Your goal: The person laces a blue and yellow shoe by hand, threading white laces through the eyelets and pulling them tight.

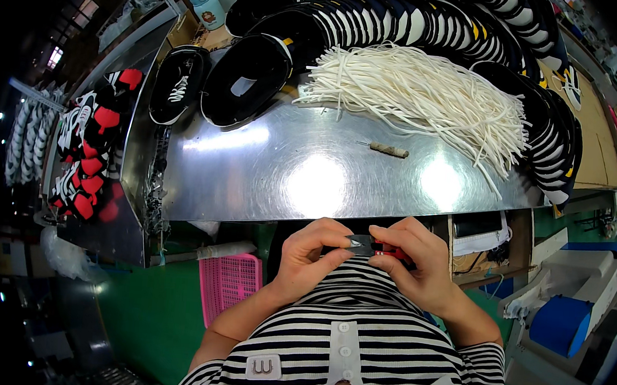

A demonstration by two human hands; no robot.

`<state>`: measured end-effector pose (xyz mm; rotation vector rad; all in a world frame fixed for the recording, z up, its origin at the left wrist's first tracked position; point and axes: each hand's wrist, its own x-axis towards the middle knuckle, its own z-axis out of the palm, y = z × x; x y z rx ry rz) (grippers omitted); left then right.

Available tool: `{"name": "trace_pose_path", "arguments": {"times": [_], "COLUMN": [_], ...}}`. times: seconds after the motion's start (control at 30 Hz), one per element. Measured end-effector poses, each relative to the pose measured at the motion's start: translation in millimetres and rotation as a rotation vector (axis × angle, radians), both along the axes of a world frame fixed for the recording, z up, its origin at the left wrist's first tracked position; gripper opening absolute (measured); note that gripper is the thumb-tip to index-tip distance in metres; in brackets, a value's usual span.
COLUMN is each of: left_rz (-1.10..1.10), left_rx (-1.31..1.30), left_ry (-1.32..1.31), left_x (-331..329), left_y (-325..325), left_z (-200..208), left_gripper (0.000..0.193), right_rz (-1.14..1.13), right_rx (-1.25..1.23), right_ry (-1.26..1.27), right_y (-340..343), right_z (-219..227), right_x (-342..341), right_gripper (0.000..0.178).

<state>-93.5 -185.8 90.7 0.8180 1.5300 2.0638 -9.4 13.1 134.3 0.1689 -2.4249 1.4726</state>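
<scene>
Just in front of my striped shirt, both hands meet over a small dark-grey and red hand tool [360,245], whose exact kind I cannot make out. My left hand [309,258] pinches its grey tip between thumb and fingers. Red parts of the tool show at my right hand [418,257], which is closed on that end. Beyond the table edge lies a slim awl-like tool [389,150] with a tan wrapped handle and a thin metal point to the left. A large bundle of white laces [415,100] is spread behind it.
Black-and-white shoe uppers [378,18] stand in curved rows along the back of the metal table [252,174]. Several black shoes [248,81] sit at its left. Red, black and white shoe pieces [93,149] are piled farther left. Below is a pink basket [232,287].
</scene>
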Motion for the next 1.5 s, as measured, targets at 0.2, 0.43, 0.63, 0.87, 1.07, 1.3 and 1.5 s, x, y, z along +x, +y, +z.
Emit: {"name": "trace_pose_path", "arguments": {"times": [0.2, 0.43, 0.63, 0.87, 1.07, 1.3, 1.5], "left_rz": [-0.016, -0.009, -0.004, 0.014, 0.007, -0.013, -0.005], "left_rx": [0.006, -0.008, -0.035, -0.057, -0.04, -0.033, -0.006], "left_ry": [0.002, 0.021, 0.043, 0.096, 0.101, 0.069, 0.022], "left_x": [-1.1, -1.5, -1.6, -2.6, -3.5, -2.7, -0.1], "left_y": [0.3, 1.2, 0.5, 1.2, 0.3, -0.5, 0.4], "left_z": [-0.3, -0.2, 1.9, 4.3, 5.8, 4.6, 6.0], "left_gripper": [0.022, 0.022, 0.022, 0.023, 0.022, 0.021, 0.021], "right_rz": [-0.003, -0.019, -0.026, -0.022, -0.004, 0.009, -0.022], "right_rx": [-0.021, -0.036, -0.046, 0.0, -0.001, -0.076, -0.048], "right_ry": [-0.012, -0.019, -0.033, -0.028, -0.04, -0.049, -0.018], "right_y": [0.1, -0.9, -2.3, 0.3, 1.1, -0.4, -5.1], "right_z": [1.1, 1.8, 1.7, 6.2, 7.0, 3.2, 4.5], "right_x": [0.7, 1.0, 2.2, 1.4, 0.8, 1.3, 2.0], "right_gripper": [0.034, 0.031, 0.031, 0.031, 0.031, 0.03, 0.031]}}
